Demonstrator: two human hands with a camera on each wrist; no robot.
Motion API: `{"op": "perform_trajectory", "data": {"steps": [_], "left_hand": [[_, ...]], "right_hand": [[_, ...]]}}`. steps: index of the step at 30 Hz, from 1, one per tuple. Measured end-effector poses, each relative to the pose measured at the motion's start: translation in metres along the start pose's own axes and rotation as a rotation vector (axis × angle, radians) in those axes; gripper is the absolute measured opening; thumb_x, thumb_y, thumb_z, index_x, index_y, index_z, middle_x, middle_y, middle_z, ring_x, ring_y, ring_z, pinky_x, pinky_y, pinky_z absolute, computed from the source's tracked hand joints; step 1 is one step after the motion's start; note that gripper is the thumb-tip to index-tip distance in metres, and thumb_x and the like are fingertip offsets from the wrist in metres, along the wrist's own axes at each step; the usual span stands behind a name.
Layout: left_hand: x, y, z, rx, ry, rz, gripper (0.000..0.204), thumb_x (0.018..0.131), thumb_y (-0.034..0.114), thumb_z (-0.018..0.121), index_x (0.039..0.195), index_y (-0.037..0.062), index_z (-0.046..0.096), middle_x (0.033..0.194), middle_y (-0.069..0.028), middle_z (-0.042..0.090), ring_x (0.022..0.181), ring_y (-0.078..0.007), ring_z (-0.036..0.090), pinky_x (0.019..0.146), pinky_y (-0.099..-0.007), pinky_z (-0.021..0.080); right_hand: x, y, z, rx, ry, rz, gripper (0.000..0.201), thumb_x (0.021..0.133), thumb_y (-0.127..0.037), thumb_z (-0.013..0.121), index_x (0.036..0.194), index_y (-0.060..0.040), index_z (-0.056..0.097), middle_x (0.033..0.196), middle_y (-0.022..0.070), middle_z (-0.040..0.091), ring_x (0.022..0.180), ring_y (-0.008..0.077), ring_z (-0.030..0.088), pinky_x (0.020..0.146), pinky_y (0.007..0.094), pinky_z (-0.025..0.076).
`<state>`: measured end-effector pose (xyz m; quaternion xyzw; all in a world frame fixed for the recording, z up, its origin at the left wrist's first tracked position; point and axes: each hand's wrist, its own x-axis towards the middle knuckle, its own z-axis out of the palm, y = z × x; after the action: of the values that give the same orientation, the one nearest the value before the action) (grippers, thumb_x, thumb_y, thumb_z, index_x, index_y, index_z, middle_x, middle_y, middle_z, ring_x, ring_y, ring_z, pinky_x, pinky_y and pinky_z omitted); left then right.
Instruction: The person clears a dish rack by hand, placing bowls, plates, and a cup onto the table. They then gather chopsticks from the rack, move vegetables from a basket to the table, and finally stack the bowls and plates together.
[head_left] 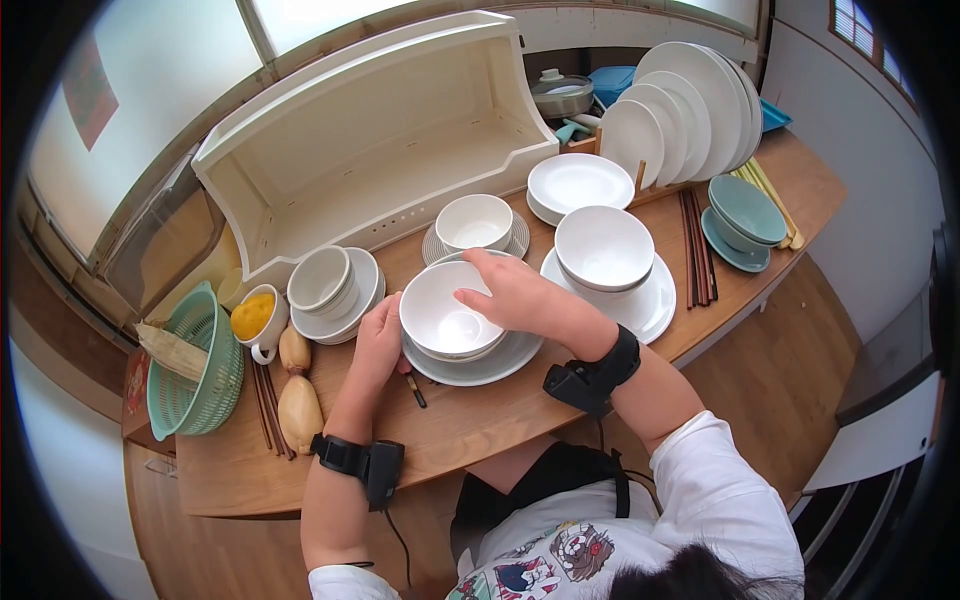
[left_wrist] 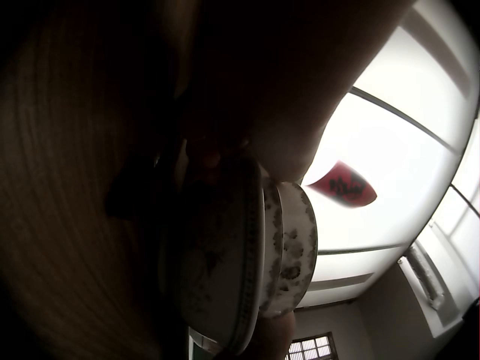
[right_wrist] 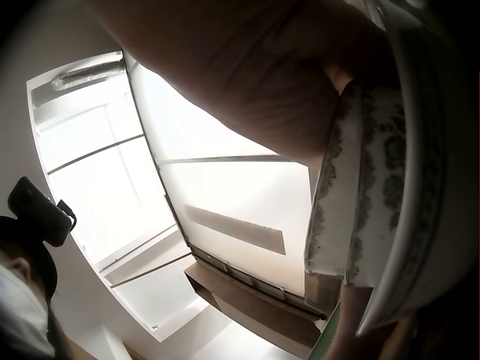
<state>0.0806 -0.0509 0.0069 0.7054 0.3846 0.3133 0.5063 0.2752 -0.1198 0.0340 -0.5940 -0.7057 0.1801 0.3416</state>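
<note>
A stack of white bowls point(head_left: 450, 310) sits on a large plate point(head_left: 470, 373) at the table's front middle. My left hand point(head_left: 378, 335) holds the stack's left side, its fingertips close to the rim. On the other side, my right hand point(head_left: 515, 290) grips the rim with the thumb over the inside and the fingers along the far edge. In the left wrist view the patterned bowls point(left_wrist: 296, 251) show dark floral bands above a wider dish point(left_wrist: 225, 255). The same bands appear on the bowls point(right_wrist: 379, 180) in the right wrist view.
Left stand smaller bowls on plates point(head_left: 365, 290), a cup point(head_left: 265, 330), bottle gourd point(head_left: 300, 410) and green basket point(head_left: 222, 390). Behind are a bowl point(head_left: 474, 222) and cream cabinet point(head_left: 370, 170). Right are bowls point(head_left: 604, 245), chopsticks point(head_left: 697, 250), green bowls point(head_left: 748, 210) and racked plates point(head_left: 630, 140).
</note>
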Motion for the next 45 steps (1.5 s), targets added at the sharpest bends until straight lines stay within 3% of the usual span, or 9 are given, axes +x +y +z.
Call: {"op": "perform_trajectory", "data": {"steps": [22, 24, 31, 37, 39, 45], "left_hand": [[0.002, -0.006, -0.001, -0.028, -0.019, 0.03, 0.037, 0.09, 0.033, 0.035, 0.097, 0.0013, 0.054, 0.057, -0.0003, 0.05, 0.038, -0.0059, 0.044, 0.032, -0.0173, 0.033], [0.001, -0.004, 0.0, -0.027, -0.016, 0.031, 0.037, 0.09, 0.032, 0.035, 0.097, 0.0013, 0.054, 0.057, -0.0002, 0.05, 0.037, -0.0059, 0.043, 0.032, -0.0173, 0.033], [0.002, -0.005, -0.001, -0.022, -0.016, 0.04, 0.037, 0.09, 0.032, 0.035, 0.097, 0.0011, 0.054, 0.057, 0.0, 0.05, 0.038, -0.0057, 0.043, 0.032, -0.0169, 0.033], [0.002, -0.006, 0.0, -0.027, -0.009, 0.039, 0.037, 0.091, 0.032, 0.035, 0.098, 0.0009, 0.053, 0.057, -0.0003, 0.051, 0.038, -0.0057, 0.044, 0.032, -0.0168, 0.033], [0.003, -0.007, -0.001, -0.017, -0.02, 0.065, 0.037, 0.091, 0.031, 0.034, 0.098, 0.0008, 0.053, 0.057, -0.0003, 0.051, 0.038, -0.0058, 0.044, 0.032, -0.017, 0.033], [0.003, -0.006, -0.001, -0.012, -0.018, 0.061, 0.036, 0.091, 0.031, 0.034, 0.097, 0.0008, 0.053, 0.056, -0.0001, 0.05, 0.037, -0.0061, 0.043, 0.032, -0.0174, 0.033]], "right_hand": [[-0.001, -0.001, 0.0, -0.016, 0.002, -0.004, 0.044, 0.08, -0.022, 0.053, 0.11, 0.0082, 0.04, 0.099, 0.028, 0.052, 0.095, 0.0369, 0.051, 0.081, 0.0372, 0.041], [-0.001, 0.003, 0.004, 0.01, 0.081, -0.071, 0.033, 0.078, -0.022, 0.054, 0.09, 0.0067, 0.041, 0.085, 0.0265, 0.055, 0.087, 0.0396, 0.051, 0.076, 0.0416, 0.041], [0.0, 0.006, 0.006, -0.014, 0.076, -0.072, 0.034, 0.079, -0.022, 0.054, 0.09, 0.0065, 0.041, 0.086, 0.0267, 0.055, 0.087, 0.0397, 0.051, 0.076, 0.0416, 0.04], [0.0, 0.005, 0.005, -0.009, 0.068, -0.079, 0.034, 0.079, -0.023, 0.053, 0.092, 0.0068, 0.041, 0.087, 0.0271, 0.054, 0.089, 0.0397, 0.05, 0.077, 0.0417, 0.04], [-0.001, 0.0, 0.001, -0.037, 0.009, -0.007, 0.044, 0.081, -0.022, 0.052, 0.11, 0.0088, 0.04, 0.101, 0.0277, 0.052, 0.096, 0.0362, 0.051, 0.082, 0.0367, 0.04], [-0.001, 0.001, 0.001, -0.032, 0.003, -0.005, 0.044, 0.081, -0.023, 0.052, 0.11, 0.009, 0.04, 0.099, 0.0284, 0.052, 0.094, 0.0367, 0.052, 0.081, 0.0373, 0.041]]}}
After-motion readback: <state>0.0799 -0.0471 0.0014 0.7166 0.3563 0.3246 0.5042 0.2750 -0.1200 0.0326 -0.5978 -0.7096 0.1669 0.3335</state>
